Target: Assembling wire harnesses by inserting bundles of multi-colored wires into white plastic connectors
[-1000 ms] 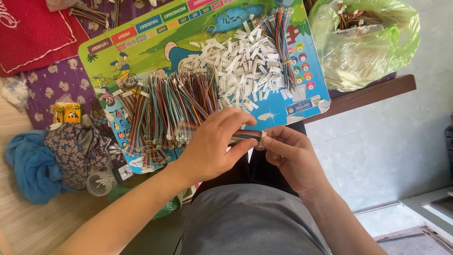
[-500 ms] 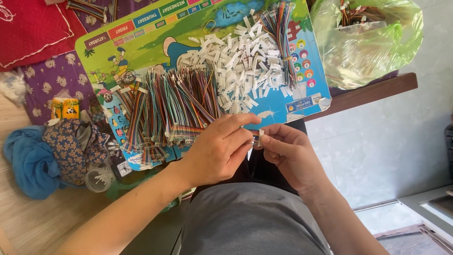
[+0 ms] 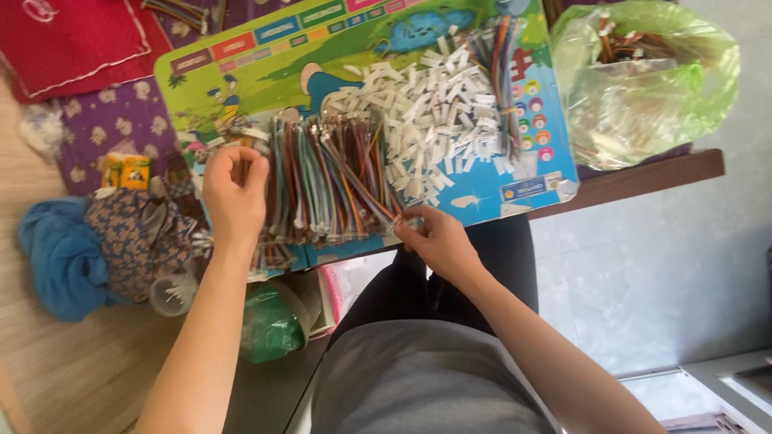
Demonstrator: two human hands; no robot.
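A colourful cartoon board (image 3: pixel 265 56) lies across my lap as a work surface. On it sit a pile of multicoloured wire bundles (image 3: pixel 330 177) and a heap of small white connector pieces (image 3: pixel 434 112). My left hand (image 3: pixel 233 189) hovers over the left end of the wire pile, fingers pinched together on what looks like a thin wire. My right hand (image 3: pixel 430 237) rests at the board's near edge, pinching the end of a wire bundle with a small white piece.
A green plastic bag (image 3: pixel 643 80) with more wires sits on a brown shelf (image 3: pixel 643 177) to the right. A red cloth (image 3: pixel 72 36), blue fabric (image 3: pixel 56 257), a patterned pouch (image 3: pixel 129 237) and a green bag (image 3: pixel 269 321) lie at left.
My hands were together at the board's near edge; now the left hand has moved left and up to the wire pile, while the right stays near the edge.
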